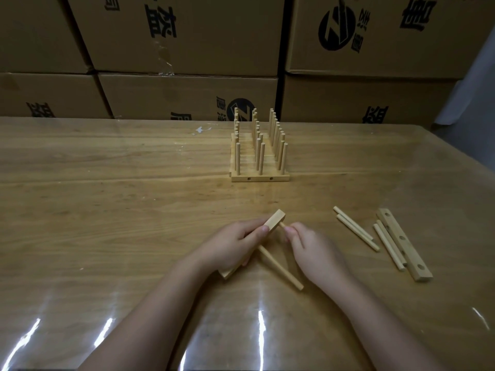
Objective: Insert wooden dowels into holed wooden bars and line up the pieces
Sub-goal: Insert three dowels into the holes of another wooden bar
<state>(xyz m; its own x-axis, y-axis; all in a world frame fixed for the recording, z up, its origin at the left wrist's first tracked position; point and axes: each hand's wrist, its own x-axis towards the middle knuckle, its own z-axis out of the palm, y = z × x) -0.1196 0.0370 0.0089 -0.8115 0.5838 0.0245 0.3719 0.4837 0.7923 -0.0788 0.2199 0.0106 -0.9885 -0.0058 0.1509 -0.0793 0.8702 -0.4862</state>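
My left hand [229, 247] grips a holed wooden bar [276, 220], tilted on edge near the table's front centre. One dowel [281, 269] sticks out of the bar toward me and to the right, its end resting on the table. My right hand [308, 246] pinches a second dowel [363, 225] at the bar's upper end; only its short tip shows between my fingers and the bar. Farther back, several finished bars with upright dowels stand lined up as a block [259, 156].
To the right lie several loose dowels [356, 228] and one spare holed bar [403, 243]. Stacked cardboard boxes [187, 49] wall off the table's far edge. The wooden table [107, 196] has a glossy covering.
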